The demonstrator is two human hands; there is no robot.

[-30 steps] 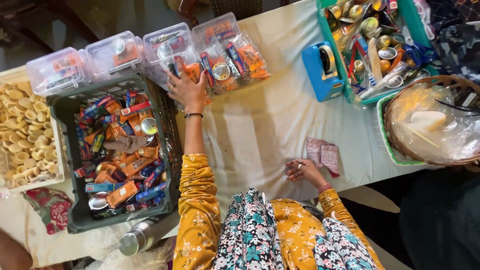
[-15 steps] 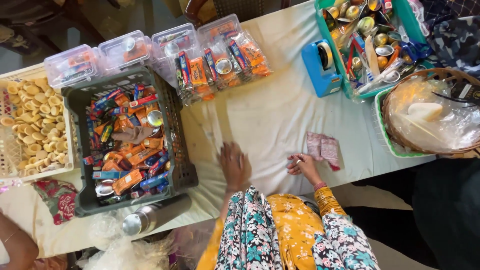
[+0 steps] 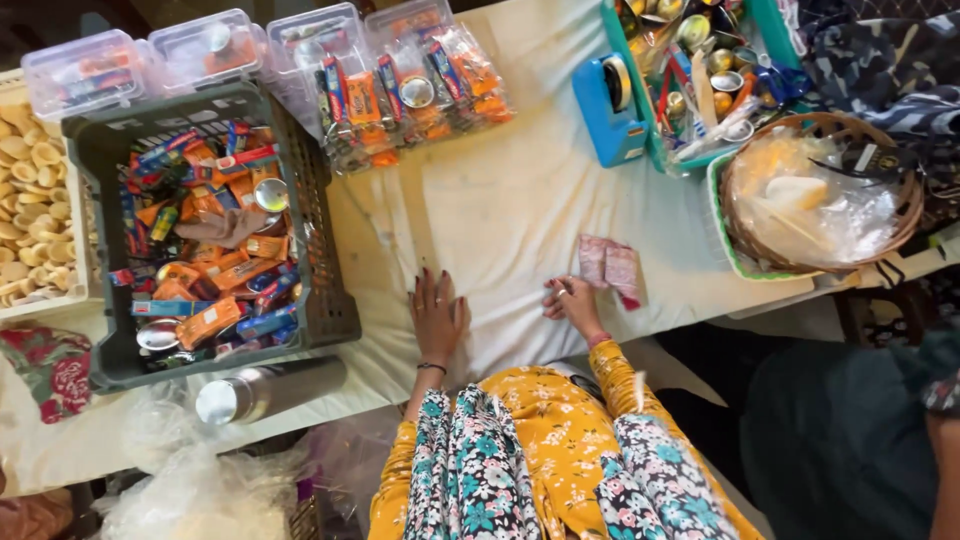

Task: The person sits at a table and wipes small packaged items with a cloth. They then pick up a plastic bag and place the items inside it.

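Drawn back from the far packets, the left hand now lies flat and open-fingered on the white-clothed table, while the right hand, fingers loosely curled, touches small pink packets just beside it, seemingly light, soft, best pinched at an edge.

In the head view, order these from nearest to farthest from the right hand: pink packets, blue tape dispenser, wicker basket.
From the right hand:
1. Pink packets, right beside the fingers.
2. Blue tape dispenser, farther up the table.
3. Wicker basket, at the table's right edge.
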